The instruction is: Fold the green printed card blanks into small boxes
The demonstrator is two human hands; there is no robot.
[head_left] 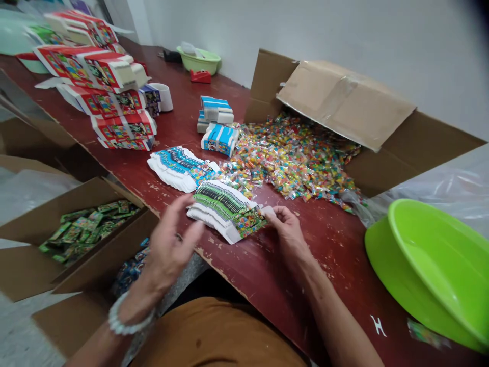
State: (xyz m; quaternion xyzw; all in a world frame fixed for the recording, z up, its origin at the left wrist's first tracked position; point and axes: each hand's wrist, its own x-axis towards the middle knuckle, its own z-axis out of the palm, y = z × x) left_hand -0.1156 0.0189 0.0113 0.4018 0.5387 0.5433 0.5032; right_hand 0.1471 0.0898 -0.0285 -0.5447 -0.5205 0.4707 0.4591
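A fanned stack of flat green carton blanks [225, 209] lies at the near edge of the dark red table [298, 265]. My right hand [286, 229] pinches the right end of the top blank. My left hand [171, 244] hovers at the stack's left end, fingers spread and slightly blurred, holding nothing I can see. A second fanned stack, blue blanks [179, 165], lies just behind. A heap of small wrapped sweets [294, 158] spills from a tipped cardboard box [344, 102] further back.
Green basins [431, 270] sit at the right edge. Red display cartons [103, 86] are piled back left, small blue boxes [217, 127] in the middle. Below on the left, open cardboard boxes [76, 229] hold green packs and blue packs. A green bowl [198, 60] stands far back.
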